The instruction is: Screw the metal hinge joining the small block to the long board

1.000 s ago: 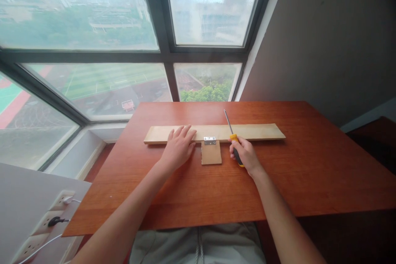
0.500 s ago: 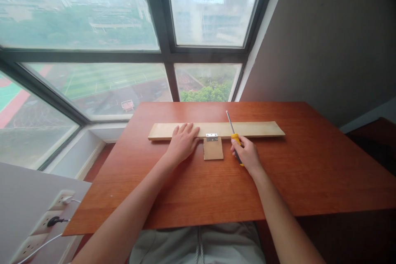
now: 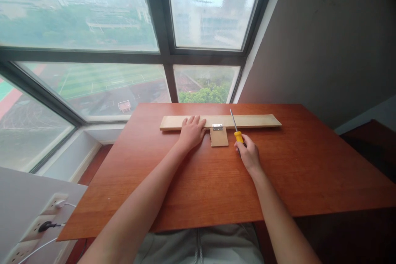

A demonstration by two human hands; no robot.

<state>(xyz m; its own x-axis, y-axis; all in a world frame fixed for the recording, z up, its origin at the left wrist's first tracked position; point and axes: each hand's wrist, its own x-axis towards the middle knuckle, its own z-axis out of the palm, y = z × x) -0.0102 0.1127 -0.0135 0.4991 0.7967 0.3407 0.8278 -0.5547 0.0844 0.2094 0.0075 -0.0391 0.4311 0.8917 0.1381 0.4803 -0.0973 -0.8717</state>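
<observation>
A long pale wooden board [image 3: 247, 121] lies crosswise on the brown table. At its near edge a small metal hinge [image 3: 217, 127] joins it to a small square wooden piece [image 3: 219, 138], which lies flat toward me. My left hand [image 3: 192, 131] rests on the board left of the hinge, palm down with its fingers spread. Wrapped round the yellow and black handle of a screwdriver [image 3: 238, 136], my right hand [image 3: 249, 152] is to the right of the square piece. The screwdriver's metal shaft points up and away, passing in front of the board.
The table [image 3: 204, 189] reaches to a large window [image 3: 204, 16] at the back. A grey wall [image 3: 324, 37] slopes along the right. Low on the left wall, sockets [image 3: 40, 225] hold plugs with cables.
The board, hinge and square piece have slid away from me and slightly right, together with my left hand. My right hand still grips the screwdriver and has shifted slightly right.
</observation>
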